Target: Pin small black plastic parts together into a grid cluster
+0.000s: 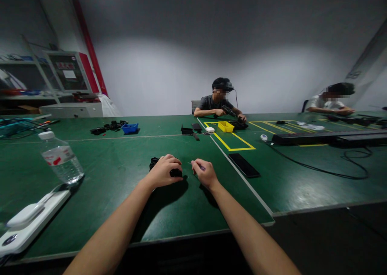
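Note:
My left hand (165, 170) rests on the green table (121, 174) with its fingers curled over a small black part (175, 172); more of that black part shows at its far left side. My right hand (204, 172) lies just to the right, fingers pinched on a thin small tool with a purplish handle (201, 168), its tip pointing left toward the black part. Both forearms reach in from the near edge.
A water bottle (60, 158) and a white device (30, 220) stand at the left. A dark phone (244, 164) lies right of my hands. Farther off are a blue tray (130, 128), a yellow tray (225, 126), black parts, a cable, and two seated people across the table.

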Motion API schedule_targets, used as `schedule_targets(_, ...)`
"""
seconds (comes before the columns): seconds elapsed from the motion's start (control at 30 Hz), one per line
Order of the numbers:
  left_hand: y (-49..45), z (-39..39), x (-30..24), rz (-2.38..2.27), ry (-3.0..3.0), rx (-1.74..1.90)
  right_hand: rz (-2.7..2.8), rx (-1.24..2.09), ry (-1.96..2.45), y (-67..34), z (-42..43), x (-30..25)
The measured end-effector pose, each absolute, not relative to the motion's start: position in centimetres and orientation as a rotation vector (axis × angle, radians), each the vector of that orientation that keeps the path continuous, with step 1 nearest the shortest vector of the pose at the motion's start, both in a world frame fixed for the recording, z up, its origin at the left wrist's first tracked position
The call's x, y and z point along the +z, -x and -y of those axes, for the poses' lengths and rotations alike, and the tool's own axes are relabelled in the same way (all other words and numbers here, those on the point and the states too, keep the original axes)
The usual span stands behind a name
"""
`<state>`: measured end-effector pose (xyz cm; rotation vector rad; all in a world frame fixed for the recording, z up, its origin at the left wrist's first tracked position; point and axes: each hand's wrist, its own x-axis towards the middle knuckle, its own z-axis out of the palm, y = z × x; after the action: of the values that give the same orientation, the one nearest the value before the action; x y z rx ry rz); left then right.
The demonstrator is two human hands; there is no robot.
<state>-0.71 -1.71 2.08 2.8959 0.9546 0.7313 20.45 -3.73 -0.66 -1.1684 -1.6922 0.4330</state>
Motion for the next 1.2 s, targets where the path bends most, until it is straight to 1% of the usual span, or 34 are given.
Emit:
schedule_targets(0.23, 1.2, 1.3, 1.2, -1.007, -2.908, 0.589, 1.716, 0.447, 1.160, -20.4, 3.8, -0.6)
schedule_targets(1.2, 1.9, 1.3, 2.0, -1.073, -2.832, 0.478, 1.775, 0.449, 1.178, -20.3, 4.1, -0.4)
